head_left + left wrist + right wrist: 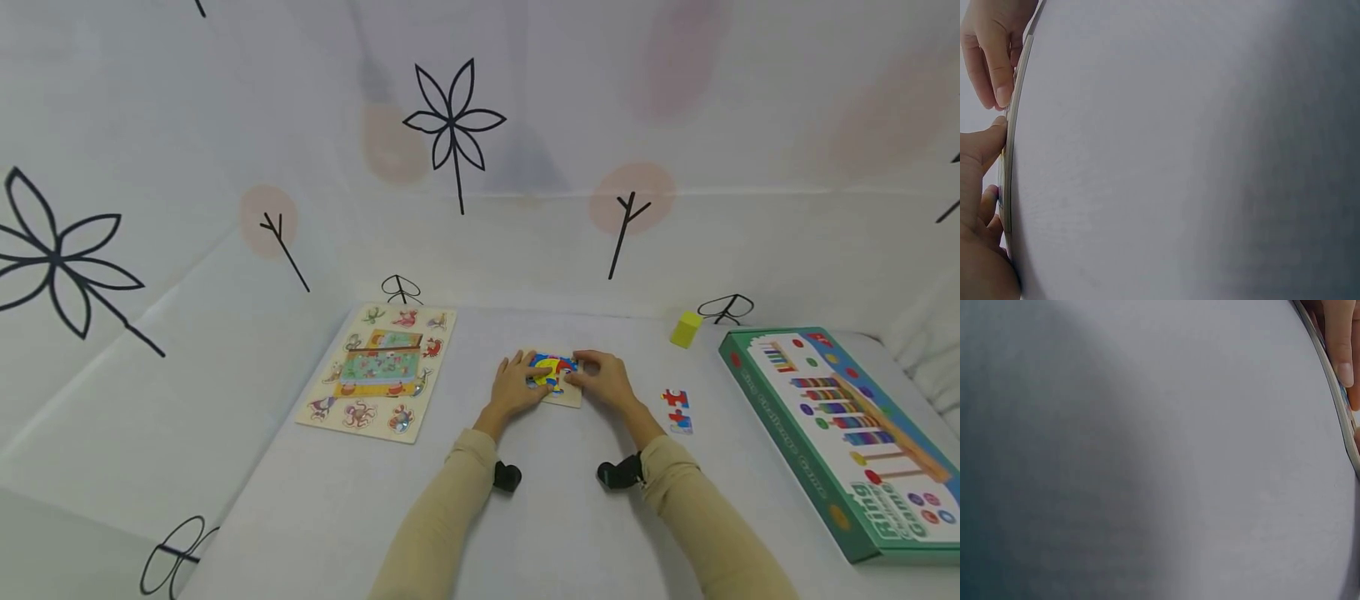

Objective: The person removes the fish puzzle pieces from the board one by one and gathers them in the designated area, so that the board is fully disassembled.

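Note:
A small wooden jigsaw board (572,400) with blue, yellow and red pieces lies flat on the table, between the two hands. My left hand (513,385) rests over its left side, fingers spread, with the index finger and thumb reaching onto the picture. From the right, my right hand (606,382) bends its thumb and index finger around a red and blue puzzle piece (567,366) at the board's upper right. In the left wrist view, the fingertips of both hands meet the board's thin edge (1014,119). Its edge (1337,387) also shows in the right wrist view.
Two loose puzzle pieces, one red (675,398) and one blue (680,422), lie right of the board. A yellow-green block (686,330) stands behind them. A large boxed ring game (847,433) sits at the right, and a sea-animal puzzle board (378,375) at the left.

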`<state>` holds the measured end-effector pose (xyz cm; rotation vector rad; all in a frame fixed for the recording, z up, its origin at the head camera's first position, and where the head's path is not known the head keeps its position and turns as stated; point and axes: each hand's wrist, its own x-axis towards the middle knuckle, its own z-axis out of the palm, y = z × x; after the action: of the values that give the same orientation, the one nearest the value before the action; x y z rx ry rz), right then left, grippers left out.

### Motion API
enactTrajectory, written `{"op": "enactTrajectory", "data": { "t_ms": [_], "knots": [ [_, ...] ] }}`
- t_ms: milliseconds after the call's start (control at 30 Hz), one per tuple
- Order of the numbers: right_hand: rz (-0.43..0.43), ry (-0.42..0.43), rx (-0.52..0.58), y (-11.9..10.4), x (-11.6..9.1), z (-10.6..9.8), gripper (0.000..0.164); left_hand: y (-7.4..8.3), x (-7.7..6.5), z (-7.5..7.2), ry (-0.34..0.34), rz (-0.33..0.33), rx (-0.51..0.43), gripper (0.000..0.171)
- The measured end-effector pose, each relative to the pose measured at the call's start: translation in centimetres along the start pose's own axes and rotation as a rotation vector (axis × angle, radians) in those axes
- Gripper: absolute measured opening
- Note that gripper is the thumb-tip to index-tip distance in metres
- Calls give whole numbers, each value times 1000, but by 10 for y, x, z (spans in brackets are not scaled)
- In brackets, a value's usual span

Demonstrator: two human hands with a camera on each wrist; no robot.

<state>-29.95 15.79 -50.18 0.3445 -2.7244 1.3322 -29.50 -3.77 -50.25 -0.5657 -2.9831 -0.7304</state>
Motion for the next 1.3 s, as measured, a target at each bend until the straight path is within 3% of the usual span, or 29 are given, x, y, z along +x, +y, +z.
{"op": "enactTrajectory", "data": {
  "t_ms": [300, 600, 933, 1300],
  "knots": [
    [-32, 67, -15, 1, 2, 3, 43, 1, 0, -1, 0, 13, 0, 39],
    [-99, 13, -107, 0, 5, -1, 45, 1, -1, -1, 3, 19, -5, 39],
    [-204, 10, -233, -4, 6, -1, 38, 1, -2, -1, 2, 16, -6, 39],
    [-205, 24, -195, -3, 5, 2, 35, 1, -2, -2, 7, 16, -19, 39]
  ]
}}
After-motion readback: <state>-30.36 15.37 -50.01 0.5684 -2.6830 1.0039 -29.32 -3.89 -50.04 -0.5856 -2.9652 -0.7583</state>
